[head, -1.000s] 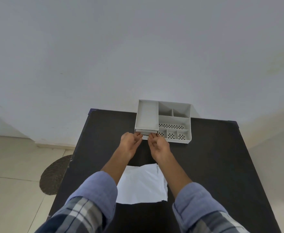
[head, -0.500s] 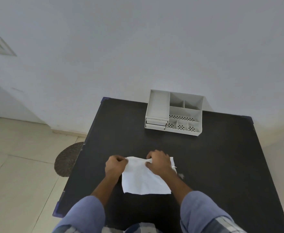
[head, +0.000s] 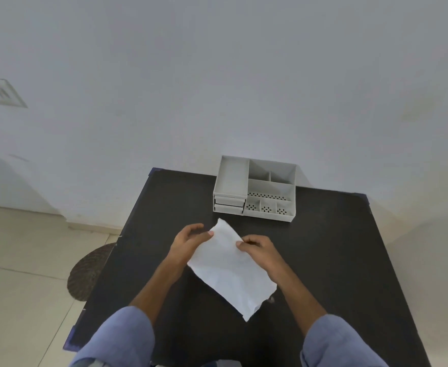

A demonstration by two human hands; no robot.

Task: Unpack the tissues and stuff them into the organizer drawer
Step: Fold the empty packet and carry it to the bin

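Tissue: now up off the desk, held between both hands and skewed diagonally, far corner pointing toward the organizer, near corner hanging low toward the person. Half a second ago it lay flat and square on the desk with both hands pressing its top edge; a second ago both hands were at the drawer fronts of the organizer.

Left hand: thumb and fingers pinched on the upper left edge, other fingers loosely curled. Right hand: fingertips pinched on the right edge, hand mostly closed. Sheet looks like one unfolded layer, lightly creased.

Organizer sits at the far edge of the desk against the wall, well apart from the tissue. Two drawers stacked at its left front, both look pushed in or very nearly; can't tell for sure from this angle.

Read: pickup done, stuffing not started. Sheet is far wider than a drawer, so it likely needs scrunching, and a drawer has to be opened, which needs one hand freed.
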